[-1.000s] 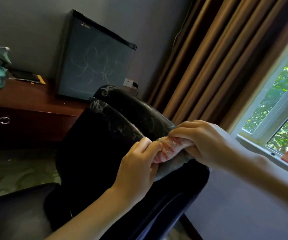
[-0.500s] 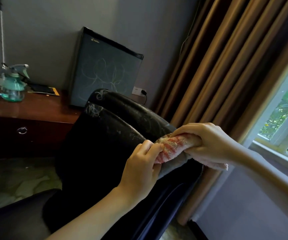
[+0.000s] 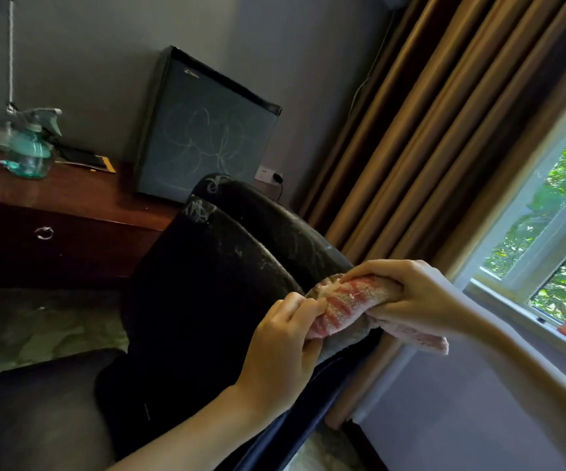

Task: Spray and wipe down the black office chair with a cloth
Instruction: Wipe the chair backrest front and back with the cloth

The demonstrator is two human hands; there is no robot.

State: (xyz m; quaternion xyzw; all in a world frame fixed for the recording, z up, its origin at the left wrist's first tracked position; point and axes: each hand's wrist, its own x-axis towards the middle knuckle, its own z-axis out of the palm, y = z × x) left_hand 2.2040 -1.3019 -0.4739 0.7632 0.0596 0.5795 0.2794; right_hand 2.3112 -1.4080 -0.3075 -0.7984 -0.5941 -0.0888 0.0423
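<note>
The black office chair (image 3: 206,300) fills the middle of the view, its padded backrest top streaked with white marks. A pink cloth with red stripes (image 3: 346,305) lies bunched on the right end of the backrest's top edge. My left hand (image 3: 285,341) pinches the cloth's lower end. Gripping its upper end from above is my right hand (image 3: 410,294), and a loose flap hangs below that hand. A teal spray bottle (image 3: 31,147) stands on the wooden desk (image 3: 80,198) at the far left, out of reach of both hands.
A dark mini fridge (image 3: 206,130) with scribbled marks stands behind the chair by the grey wall. Brown curtains (image 3: 444,130) hang to the right, next to a window (image 3: 563,239). A lamp base and a dark flat object lie on the desk near the bottle.
The view has swung left, bringing more of the desk and spray bottle into sight. Both hands have stayed on the cloth, and a loose flap now hangs below my right hand.
</note>
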